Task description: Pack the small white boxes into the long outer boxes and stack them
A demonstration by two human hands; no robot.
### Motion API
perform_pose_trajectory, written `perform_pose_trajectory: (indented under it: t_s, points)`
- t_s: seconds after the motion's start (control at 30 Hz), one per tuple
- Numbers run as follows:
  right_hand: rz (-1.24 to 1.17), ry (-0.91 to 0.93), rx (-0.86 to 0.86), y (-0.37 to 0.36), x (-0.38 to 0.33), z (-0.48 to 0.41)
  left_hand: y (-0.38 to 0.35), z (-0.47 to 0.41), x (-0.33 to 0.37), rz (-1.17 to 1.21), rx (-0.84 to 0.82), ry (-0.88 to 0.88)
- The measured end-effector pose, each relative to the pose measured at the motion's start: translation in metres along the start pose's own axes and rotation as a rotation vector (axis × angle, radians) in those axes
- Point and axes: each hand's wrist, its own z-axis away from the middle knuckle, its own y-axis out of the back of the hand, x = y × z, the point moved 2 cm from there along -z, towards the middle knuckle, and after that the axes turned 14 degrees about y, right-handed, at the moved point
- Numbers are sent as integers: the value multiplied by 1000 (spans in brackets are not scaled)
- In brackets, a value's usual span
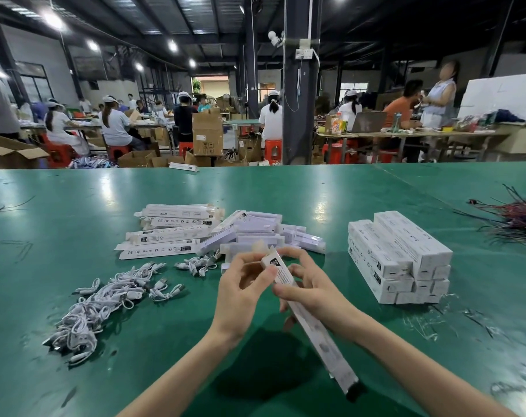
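I hold one long white outer box (313, 326) slanted above the green table (75, 206), its far end up near my fingers and its near end low towards me. My right hand (310, 287) grips the box around its upper part. My left hand (243, 284) pinches the top end with thumb and fingers, where a flap sticks up. Behind my hands lies a loose pile of white inner boxes (267, 233). To its left are several flat long outer boxes (168, 233). At the right stands a neat stack of packed long boxes (400, 257).
A heap of white USB cables (102, 302) lies at the left, with a smaller bunch (198, 264) near the boxes. Dark and red wires (517, 218) sit at the right edge. Plastic scraps (430, 323) lie by the stack. Workers sit at tables beyond.
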Motion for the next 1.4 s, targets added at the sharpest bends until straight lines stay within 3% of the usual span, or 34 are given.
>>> perform_pose_trajectory:
  t_s: [0.23, 0.5, 0.6, 0.93, 1.1, 1.4]
  points:
    - [58, -12, -44, 2, 2, 2, -2, 1, 4, 91, -122, 149]
    - [73, -47, -75, 1, -2, 3, 7, -6, 3, 276, 0, 311]
    - [83, -61, -91, 0, -3, 4, 5, -5, 3, 327, -53, 362]
    - [200, 15, -78, 2, 0, 2, 4, 1, 8, 240, -96, 386]
    - [97, 18, -85, 4, 6, 1, 4, 2, 13, 208, -120, 407]
    - [139, -22, -170, 1, 3, 2, 9, -1, 10, 137, -148, 433]
